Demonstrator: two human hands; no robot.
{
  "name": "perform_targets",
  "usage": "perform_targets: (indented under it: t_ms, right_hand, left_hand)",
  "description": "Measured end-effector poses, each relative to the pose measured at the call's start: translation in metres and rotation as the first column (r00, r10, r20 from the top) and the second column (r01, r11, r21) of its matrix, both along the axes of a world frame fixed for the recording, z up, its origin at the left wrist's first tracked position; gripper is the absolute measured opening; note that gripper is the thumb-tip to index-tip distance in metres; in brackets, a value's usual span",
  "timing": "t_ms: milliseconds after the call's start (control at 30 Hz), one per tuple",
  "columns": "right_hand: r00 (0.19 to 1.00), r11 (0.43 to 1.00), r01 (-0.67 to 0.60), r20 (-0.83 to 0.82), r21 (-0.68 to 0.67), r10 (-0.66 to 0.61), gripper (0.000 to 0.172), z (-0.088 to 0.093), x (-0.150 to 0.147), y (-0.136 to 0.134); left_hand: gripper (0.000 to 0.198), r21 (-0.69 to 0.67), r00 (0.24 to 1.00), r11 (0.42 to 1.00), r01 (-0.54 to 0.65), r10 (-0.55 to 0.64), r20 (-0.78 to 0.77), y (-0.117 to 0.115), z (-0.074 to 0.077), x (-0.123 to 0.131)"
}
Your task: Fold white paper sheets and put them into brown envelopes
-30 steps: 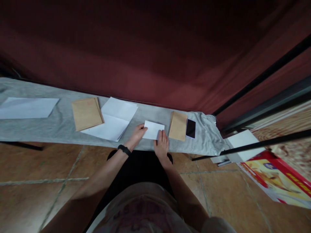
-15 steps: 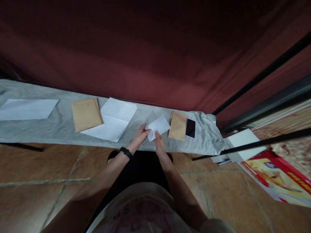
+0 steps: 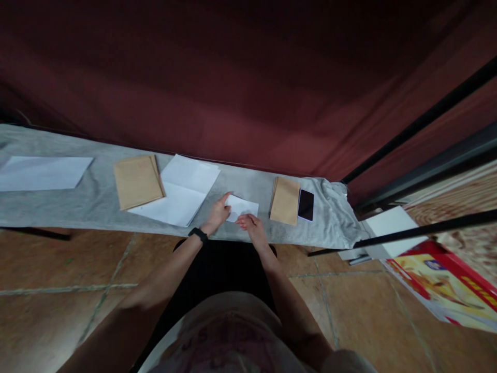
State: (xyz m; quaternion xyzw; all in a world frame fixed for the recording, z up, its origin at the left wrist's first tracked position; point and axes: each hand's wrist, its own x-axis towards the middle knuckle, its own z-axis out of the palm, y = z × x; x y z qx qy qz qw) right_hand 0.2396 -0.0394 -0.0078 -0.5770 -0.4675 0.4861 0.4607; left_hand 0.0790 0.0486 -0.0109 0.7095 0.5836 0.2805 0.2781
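Note:
A small folded white paper (image 3: 243, 206) lies on the grey cloth (image 3: 97, 204) over a narrow table. My left hand (image 3: 219, 212), with a black band on its wrist, rests on the paper's left edge, forefinger stretched out across it. My right hand (image 3: 250, 224) is curled at the paper's near edge, fingers pressed together on it. A stack of brown envelopes (image 3: 285, 200) lies just right of the paper, with a black phone (image 3: 306, 204) beside it.
Left of my hands lie white sheets (image 3: 180, 191), another brown envelope pile (image 3: 136, 181) and a long white sheet (image 3: 42, 172). A dark red curtain (image 3: 233, 88) hangs behind the table. On the tiled floor at right sit a white box (image 3: 390, 224) and a red printed carton (image 3: 446, 287).
The paper lay flat under both hands, was lifted and turned half a second ago, and now lies flat again, looking narrower. My right hand has curled at its near edge.

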Motion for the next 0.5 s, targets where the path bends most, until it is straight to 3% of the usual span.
perform_targets:
  t_ms: [100, 233, 333, 500]
  right_hand:
    - [0.924, 0.989, 0.025, 0.375, 0.143, -0.077, 0.037, -0.001, 0.005, 0.002]
    - [0.544, 0.978, -0.109, 0.834, 0.177, -0.091, 0.046, -0.012, 0.007, 0.000]
    - [0.394, 0.983, -0.132, 0.917, 0.125, -0.064, 0.051, -0.020, 0.006, -0.001]
    - [0.355, 0.984, -0.136, 0.933, 0.114, -0.059, 0.052, -0.020, 0.007, 0.006]
  left_hand:
    - [0.060, 0.033, 0.999, 0.999, -0.016, 0.017, -0.041, 0.003, -0.001, 0.002]
    - [0.052, 0.132, 0.992, 0.985, -0.115, 0.121, -0.035, -0.002, -0.007, 0.009]
    - [0.049, 0.171, 0.989, 0.974, -0.148, 0.148, 0.010, -0.008, -0.012, 0.012]
    - [0.040, 0.123, 0.974, 0.966, -0.226, 0.224, 0.031, -0.006, -0.014, 0.011]
